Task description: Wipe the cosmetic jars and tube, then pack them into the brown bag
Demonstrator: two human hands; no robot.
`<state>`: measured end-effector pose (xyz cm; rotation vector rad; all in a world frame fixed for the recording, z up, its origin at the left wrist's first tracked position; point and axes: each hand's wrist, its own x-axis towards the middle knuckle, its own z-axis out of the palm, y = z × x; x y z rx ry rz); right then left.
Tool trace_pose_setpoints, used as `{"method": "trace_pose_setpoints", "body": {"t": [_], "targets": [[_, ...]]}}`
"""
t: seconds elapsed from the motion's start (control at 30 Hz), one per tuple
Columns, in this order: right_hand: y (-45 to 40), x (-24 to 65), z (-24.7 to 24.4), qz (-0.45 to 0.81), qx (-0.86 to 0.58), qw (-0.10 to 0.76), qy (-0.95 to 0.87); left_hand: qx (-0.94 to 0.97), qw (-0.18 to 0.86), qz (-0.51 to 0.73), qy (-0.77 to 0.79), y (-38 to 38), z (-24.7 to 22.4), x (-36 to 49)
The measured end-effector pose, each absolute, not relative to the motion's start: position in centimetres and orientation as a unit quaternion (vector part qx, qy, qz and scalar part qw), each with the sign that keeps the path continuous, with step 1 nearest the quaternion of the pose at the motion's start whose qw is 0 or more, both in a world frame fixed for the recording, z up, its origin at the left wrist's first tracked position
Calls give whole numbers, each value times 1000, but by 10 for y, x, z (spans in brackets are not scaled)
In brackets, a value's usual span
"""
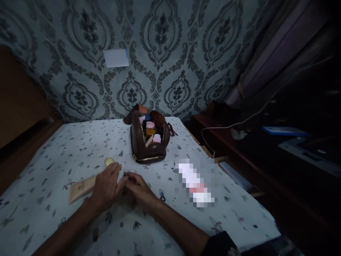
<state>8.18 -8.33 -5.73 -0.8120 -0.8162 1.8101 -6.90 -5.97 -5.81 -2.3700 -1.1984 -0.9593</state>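
My left hand (pixel 107 184) is closed round a small whitish item (pixel 122 171); most of it is hidden by the fingers, so its kind does not show. Close against it, my right hand (pixel 140 191) has its fingers curled together at the left thumb, and what they pinch, if anything, is hidden. A beige squeeze tube (pixel 80 189) lies on the cloth, its right end behind my left hand. Just beyond the knuckles sits a pale yellow round object (pixel 109 161). Farther back stands a brown toiletry bag (pixel 149 153), unzipped and filled with several small containers.
A patterned white cloth (pixel 87 142) covers the table. To the right lies a bright, pixelated oblong object (pixel 195 185). A white cable (pixel 226 127) runs past the table's right edge. Behind is a wallpapered wall (pixel 160 78) with a white paper (pixel 116 58).
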Motion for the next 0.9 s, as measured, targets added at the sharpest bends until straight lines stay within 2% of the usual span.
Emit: {"method": "trace_pose_setpoints", "body": {"t": [0.2, 0.63, 0.73, 0.9], "targets": [[-84, 79, -66, 758, -337, 427, -360, -815, -5, -344, -467, -74, -64, -73], [-86, 84, -58, 778, -291, 395, -392, -744, -242, -419, -460, -84, -40, -64], [-85, 84, -60, 774, -293, 389, -405, -722, -282, -426, -467, -82, -41, -65], [-82, 83, -61, 725, -310, 434, -436, -688, -292, -436, -501, -81, -42, -62]]}}
